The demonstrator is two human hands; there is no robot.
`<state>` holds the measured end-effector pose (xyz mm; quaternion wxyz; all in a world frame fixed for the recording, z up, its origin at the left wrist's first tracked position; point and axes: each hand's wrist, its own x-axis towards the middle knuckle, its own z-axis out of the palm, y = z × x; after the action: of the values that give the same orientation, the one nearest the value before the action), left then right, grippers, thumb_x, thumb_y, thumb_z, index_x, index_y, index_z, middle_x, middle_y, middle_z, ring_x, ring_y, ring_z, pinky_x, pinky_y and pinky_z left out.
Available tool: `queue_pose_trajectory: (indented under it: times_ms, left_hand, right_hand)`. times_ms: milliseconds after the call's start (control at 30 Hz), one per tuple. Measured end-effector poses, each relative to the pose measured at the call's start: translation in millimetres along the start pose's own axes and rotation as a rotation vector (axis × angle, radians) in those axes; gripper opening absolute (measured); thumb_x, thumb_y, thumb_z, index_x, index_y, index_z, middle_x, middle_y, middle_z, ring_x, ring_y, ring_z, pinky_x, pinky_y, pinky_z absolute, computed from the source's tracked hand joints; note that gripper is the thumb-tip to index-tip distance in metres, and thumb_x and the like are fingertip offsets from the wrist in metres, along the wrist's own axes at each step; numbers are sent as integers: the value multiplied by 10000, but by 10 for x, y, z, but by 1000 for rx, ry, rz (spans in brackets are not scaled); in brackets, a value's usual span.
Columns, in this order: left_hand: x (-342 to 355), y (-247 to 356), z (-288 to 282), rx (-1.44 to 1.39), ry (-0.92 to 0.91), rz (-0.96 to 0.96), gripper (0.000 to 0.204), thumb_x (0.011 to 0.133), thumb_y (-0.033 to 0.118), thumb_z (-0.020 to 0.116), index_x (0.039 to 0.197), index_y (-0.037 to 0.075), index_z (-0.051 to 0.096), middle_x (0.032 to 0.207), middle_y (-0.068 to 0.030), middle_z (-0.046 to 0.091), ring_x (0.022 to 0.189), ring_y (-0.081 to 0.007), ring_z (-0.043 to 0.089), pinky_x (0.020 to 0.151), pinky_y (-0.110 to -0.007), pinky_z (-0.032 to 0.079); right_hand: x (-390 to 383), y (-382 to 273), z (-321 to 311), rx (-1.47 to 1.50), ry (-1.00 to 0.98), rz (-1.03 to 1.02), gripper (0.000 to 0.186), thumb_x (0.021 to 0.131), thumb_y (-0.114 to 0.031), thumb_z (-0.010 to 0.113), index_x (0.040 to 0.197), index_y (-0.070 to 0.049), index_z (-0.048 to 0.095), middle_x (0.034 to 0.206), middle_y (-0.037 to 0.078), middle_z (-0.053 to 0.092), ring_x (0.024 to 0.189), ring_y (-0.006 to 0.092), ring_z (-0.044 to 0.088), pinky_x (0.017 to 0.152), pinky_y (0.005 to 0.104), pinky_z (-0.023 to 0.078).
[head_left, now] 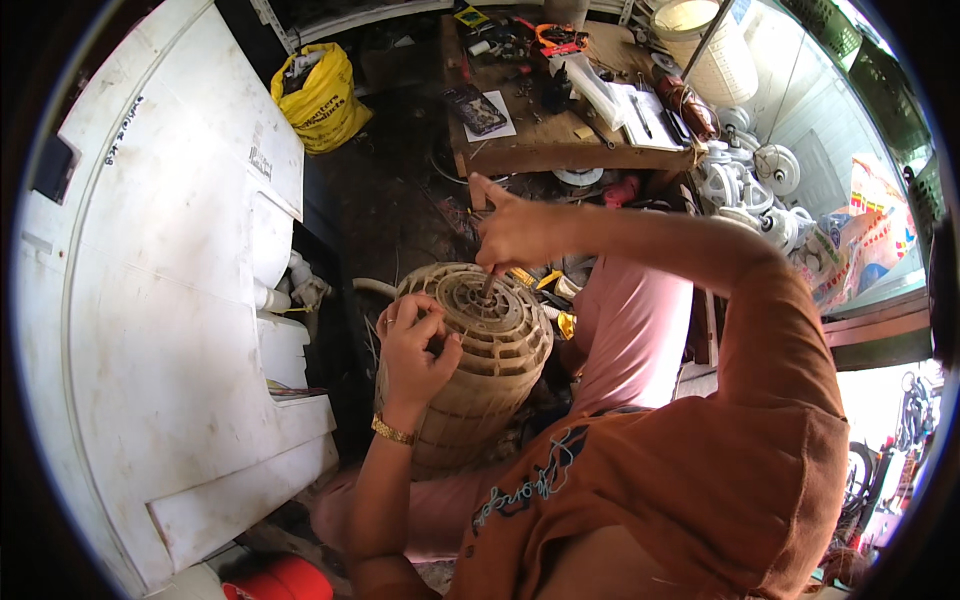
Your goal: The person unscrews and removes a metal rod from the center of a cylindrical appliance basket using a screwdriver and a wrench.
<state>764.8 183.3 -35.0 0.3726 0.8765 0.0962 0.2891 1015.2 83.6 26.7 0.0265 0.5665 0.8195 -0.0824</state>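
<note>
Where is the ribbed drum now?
In the head view, the ribbed drum is near the middle, right of the white panel, with the left hand at its rim.

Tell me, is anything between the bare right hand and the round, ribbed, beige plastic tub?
Only a thin, brownish rod, below the right hand near the middle of the tub. Nothing else visible blocks it; the bare left hand is at the tub's rim.

white panel (185,260) left of the drum (465,385), leg (640,315) on its right, left hand (412,345) over its left edge, table (540,158) beyond the right hand (512,230), open air between panel and table
</note>
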Motion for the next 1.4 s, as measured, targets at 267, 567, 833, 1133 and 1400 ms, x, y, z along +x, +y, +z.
queue_pose_trajectory:
  times_ms: [267,567,833,1133,1400]
  left_hand:
    - [-46,-11,-10,12,6,14,149,658,153,692,667,62,574,992,-46,571,1014,-257,543,951,-437,340]
    - [-37,27,-12,-1,2,10,143,666,140,688,681,63,568,978,-49,567,1050,-271,558,957,-444,335]
    - [-73,51,-22,22,-3,23,190,684,139,663,649,70,490,993,-63,560,1082,-286,545,959,-437,321]
    - [-60,55,-10,37,20,26,143,634,146,688,627,80,562,960,-31,577,966,-250,552,925,-435,344]
    - [-60,102,-16,21,29,17,143,636,151,682,637,80,558,959,-30,574,1005,-257,557,932,-446,344]
  right_hand:
    - [53,-38,-123,-38,-113,-104,59,846,-235,671,804,-194,684,670,-15,647,822,220,695,1113,732,44]
    - [119,-137,-86,-95,-134,-112,36,818,-130,632,784,-142,630,612,-4,604,739,214,684,1153,684,50]
    - [211,-219,-69,-72,-233,-125,88,854,-164,631,770,-151,653,633,7,651,740,220,692,1162,658,45]
    - [225,-320,-40,-91,-220,-88,41,842,-157,650,806,-147,665,680,17,673,747,232,694,1164,647,79]
    - [135,-201,-167,65,-147,-38,51,846,-173,669,851,-152,715,739,20,694,857,235,699,1151,655,97]
